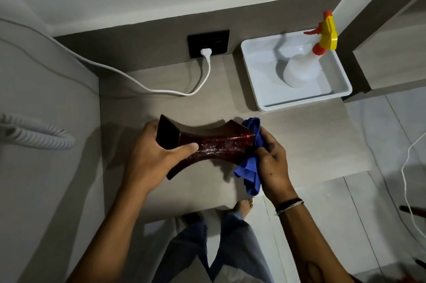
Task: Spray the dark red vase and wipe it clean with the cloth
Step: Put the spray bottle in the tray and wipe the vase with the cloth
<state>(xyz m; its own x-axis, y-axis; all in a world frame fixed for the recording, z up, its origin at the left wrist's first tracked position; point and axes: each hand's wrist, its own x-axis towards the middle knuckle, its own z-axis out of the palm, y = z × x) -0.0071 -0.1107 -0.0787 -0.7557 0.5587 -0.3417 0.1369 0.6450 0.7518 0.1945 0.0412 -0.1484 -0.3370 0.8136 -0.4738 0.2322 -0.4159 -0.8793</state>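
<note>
Vase (214,144) sideways, gripped by left hand (152,158); right hand (272,162) clutches blue cloth (250,167) against it

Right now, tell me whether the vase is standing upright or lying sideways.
Sideways. The vase is held level above the table, the left hand gripping one flared end, and the right hand pressing the cloth against the other.

Spray bottle (302,68) in tray (260,89)

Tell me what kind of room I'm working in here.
Probably a hotel room or bedroom, at a built-in side counter. Clues: a coiled phone cord on the left, a wall socket with a white plug in it, and a white tray holding the spray bottle.
</note>
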